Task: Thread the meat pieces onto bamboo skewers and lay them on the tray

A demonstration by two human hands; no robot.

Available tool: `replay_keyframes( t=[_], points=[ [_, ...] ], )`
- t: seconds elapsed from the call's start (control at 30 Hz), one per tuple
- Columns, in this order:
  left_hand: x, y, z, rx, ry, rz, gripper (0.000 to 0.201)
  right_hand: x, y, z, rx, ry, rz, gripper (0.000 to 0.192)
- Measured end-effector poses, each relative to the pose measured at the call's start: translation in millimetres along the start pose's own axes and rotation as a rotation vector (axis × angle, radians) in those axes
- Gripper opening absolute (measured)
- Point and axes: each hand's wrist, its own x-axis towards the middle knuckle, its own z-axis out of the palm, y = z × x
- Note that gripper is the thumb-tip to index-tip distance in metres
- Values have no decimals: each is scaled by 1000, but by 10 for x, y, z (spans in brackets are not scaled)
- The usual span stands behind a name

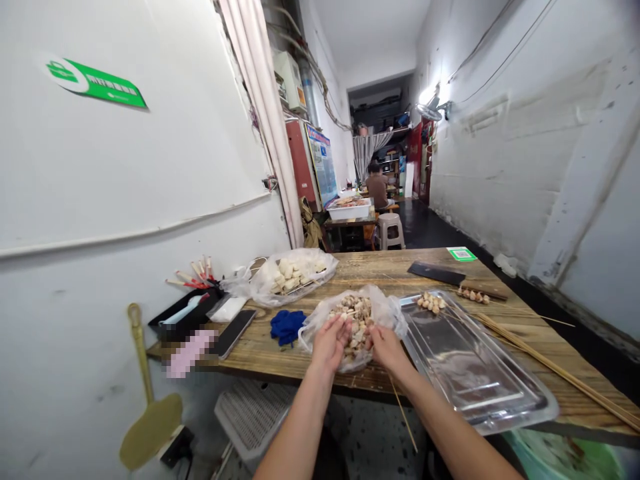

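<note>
A clear plastic bag (313, 327) lies open at the front of the table, full of small pale-brown food pieces (361, 327). Over the left side of its opening is my left hand (330, 343), palm turned inward with fingers curled together; what they hold, if anything, I cannot make out. My right hand (385, 345) is closed at the bag's right side on a thin bamboo skewer (403, 415), whose long end slants down past the table edge. To the right, a metal tray (470, 367) carries skewered pieces (431, 303) at its far left corner.
Loose bamboo skewers (555, 367) lie right of the tray. A cleaver (436, 272) and another loaded skewer (473, 295) are behind it. Leftward are a blue cloth (289, 327), a bag of white chunks (290, 277), a phone (237, 332) and a black box (175, 320). A person (377, 187) sits far back.
</note>
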Motion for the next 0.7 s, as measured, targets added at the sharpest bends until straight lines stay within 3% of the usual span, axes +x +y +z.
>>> replay_keyframes(
  t=[0.2, 0.37, 0.5, 0.7],
  points=[
    [42, -31, 20, 51, -59, -34, 10, -203, -56, 59, 2, -180, -32, 32],
    [29, -83, 26, -8, -53, -56, 10, -291, -118, 56, 197, -239, 146, 27],
    [45, -56, 3, -61, -55, -188, 11, -348, -196, 12, 368, -284, 311, 34],
    [8, -16, 13, -110, -18, -243, 11, -398, -237, -43, 424, -306, 303, 32]
  ],
)
